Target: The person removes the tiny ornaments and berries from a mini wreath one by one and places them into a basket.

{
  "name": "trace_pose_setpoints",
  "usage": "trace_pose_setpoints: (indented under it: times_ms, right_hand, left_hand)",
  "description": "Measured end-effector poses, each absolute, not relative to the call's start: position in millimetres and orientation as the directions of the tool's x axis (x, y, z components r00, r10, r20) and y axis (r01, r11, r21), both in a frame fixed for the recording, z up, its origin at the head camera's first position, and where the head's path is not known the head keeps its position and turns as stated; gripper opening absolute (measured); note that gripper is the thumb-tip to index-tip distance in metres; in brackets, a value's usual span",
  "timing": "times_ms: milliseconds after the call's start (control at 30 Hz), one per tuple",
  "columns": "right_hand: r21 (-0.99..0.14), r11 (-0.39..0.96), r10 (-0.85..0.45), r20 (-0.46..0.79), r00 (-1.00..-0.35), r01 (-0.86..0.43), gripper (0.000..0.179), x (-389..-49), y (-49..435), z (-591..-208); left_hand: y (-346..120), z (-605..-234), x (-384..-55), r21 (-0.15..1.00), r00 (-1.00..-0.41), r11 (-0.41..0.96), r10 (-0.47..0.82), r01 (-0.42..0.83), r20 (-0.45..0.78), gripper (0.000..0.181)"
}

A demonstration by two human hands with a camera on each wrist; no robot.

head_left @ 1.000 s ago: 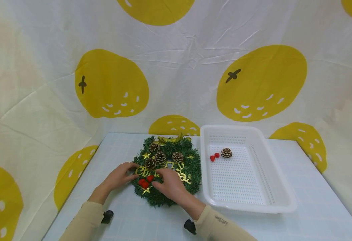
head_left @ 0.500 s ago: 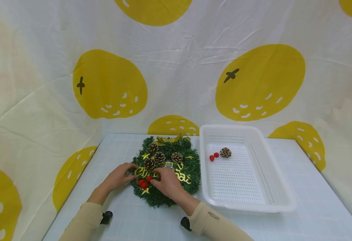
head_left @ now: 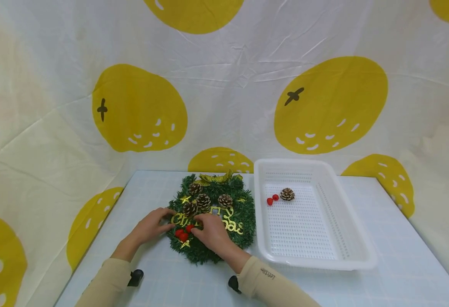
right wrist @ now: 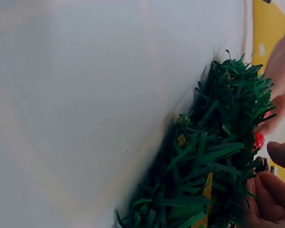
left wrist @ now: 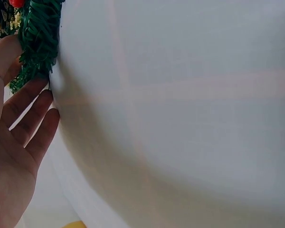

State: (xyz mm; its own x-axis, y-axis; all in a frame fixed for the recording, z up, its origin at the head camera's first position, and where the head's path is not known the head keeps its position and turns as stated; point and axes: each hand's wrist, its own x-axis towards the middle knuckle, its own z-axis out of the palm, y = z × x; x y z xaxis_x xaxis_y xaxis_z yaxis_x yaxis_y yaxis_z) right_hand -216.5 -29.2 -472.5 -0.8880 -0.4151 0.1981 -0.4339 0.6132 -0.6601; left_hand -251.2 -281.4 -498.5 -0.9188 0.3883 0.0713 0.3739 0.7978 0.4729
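A green tinsel wreath (head_left: 205,251) lies on the table, with pine cones (head_left: 203,201), red berries (head_left: 184,236), gold stars and gold "Christmas" lettering (head_left: 233,225) on it. My left hand (head_left: 152,224) holds its left edge; in the left wrist view, the thumb lies over the green tinsel (left wrist: 39,35) and a finger reaches to its underside. Over the wreath's middle, my right hand (head_left: 213,232) has its thumb beside the rightmost berry and a fingertip by the lettering. The right wrist view shows its thumb and fingers (right wrist: 270,192) apart at the tinsel; anything pinched is hidden.
A white perforated basket (head_left: 353,217) stands to the wreath's right, holding a pine cone (head_left: 287,194) and two red berries (head_left: 272,199). A pale checked cloth covers the table (head_left: 405,247). Behind hangs a white curtain (head_left: 232,102) with yellow fruit prints.
The head view shifts slightly. My right hand edges a little left over the wreath, its thumb staying by the berries. My left hand keeps its place at the edge.
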Motion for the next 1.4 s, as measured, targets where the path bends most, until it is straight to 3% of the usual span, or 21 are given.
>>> trace_pose_setpoints:
  times_ms: [600, 1167, 1400]
  right_hand:
    - [-0.646, 0.582, -0.437, 0.263, -0.860, -0.493, 0.028, -220, -37, -481]
    - [-0.510, 0.673, -0.456, 0.284, -0.843, -0.536, 0.022, -219, -42, -486]
    - [-0.541, 0.663, -0.444, 0.273, -0.854, -0.517, 0.022, -218, -41, -485]
  left_hand:
    - [-280, -498, -250, 0.472, -0.921, 0.800, 0.383, 0.370, 0.074, 0.039]
    - [-280, -498, -250, 0.470, -0.921, 0.802, 0.382, 0.370, 0.074, 0.039]
    - [-280, -498, -250, 0.466, -0.920, 0.802, 0.385, 0.373, 0.073, 0.039]
